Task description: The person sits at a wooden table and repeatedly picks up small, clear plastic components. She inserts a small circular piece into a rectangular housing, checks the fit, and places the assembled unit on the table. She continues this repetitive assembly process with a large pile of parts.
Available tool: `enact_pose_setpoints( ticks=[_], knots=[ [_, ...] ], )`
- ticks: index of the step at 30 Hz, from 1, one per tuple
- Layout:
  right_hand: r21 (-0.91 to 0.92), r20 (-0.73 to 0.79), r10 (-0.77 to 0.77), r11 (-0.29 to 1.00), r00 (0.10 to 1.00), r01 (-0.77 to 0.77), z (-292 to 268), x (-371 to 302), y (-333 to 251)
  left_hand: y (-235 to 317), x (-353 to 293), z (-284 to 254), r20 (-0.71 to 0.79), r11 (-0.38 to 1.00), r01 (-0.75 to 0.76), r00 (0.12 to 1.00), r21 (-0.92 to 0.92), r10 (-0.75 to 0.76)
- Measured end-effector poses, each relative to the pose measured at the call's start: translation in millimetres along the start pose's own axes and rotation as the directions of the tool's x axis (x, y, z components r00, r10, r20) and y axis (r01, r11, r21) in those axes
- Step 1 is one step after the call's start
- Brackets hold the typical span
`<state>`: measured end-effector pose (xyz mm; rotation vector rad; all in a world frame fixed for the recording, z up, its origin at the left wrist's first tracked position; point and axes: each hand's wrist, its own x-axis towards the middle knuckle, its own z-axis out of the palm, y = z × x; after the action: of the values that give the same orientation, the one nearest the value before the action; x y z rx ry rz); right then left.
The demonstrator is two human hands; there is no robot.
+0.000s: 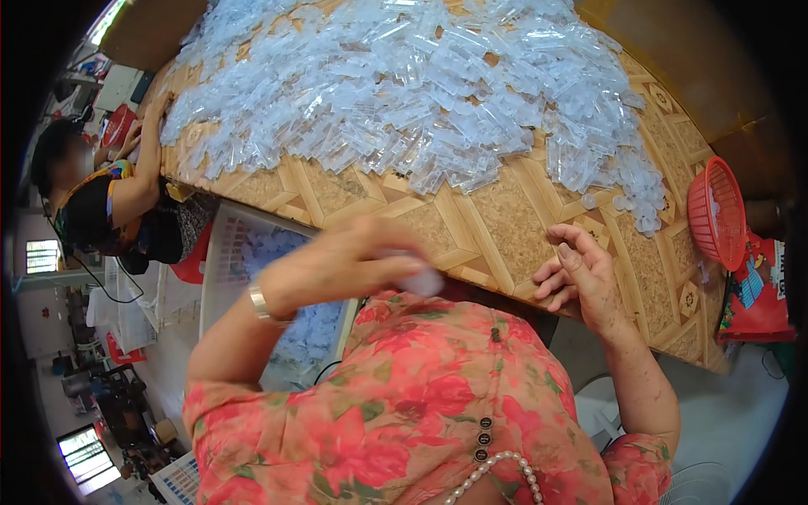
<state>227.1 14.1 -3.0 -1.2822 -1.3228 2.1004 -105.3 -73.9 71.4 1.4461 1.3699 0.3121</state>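
Note:
My left hand (349,257), smeared by motion, is in front of the table's near edge. Its fingers are closed on a small whitish translucent plastic piece (425,283), whose exact shape is blurred. My right hand (582,273) is at the near edge of the table (484,223), palm turned inward, with loosely bent fingers apart and nothing visible in them. Beyond both hands spreads a wide heap of clear, flat plastic pieces (404,101). Several small round translucent pieces (635,206) lie at its right end.
A red plastic basket (715,215) stands at the table's right edge, above a red printed bag (757,295). Below the table at left is a white crate (220,278) holding translucent pieces (307,337). Another person (114,198) works at the table's left end.

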Motion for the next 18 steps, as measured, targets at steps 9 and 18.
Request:
enact_pose_setpoints(
  ticks=[9, 18],
  knots=[
    [0.026, -0.006, -0.031, 0.999, 1.0, 0.031, 0.4, 1.7, 4.9, -38.6, -32.2, -5.8, -0.482, 0.815, 0.055, 0.828, 0.577, 0.286],
    [0.029, -0.118, -0.19, 0.98, 0.975, 0.195, 3.9, -3.4, 20.6, -39.0, 69.4, 20.1, -0.603, 0.767, 0.053, 0.654, 0.639, 0.457]
  ],
)
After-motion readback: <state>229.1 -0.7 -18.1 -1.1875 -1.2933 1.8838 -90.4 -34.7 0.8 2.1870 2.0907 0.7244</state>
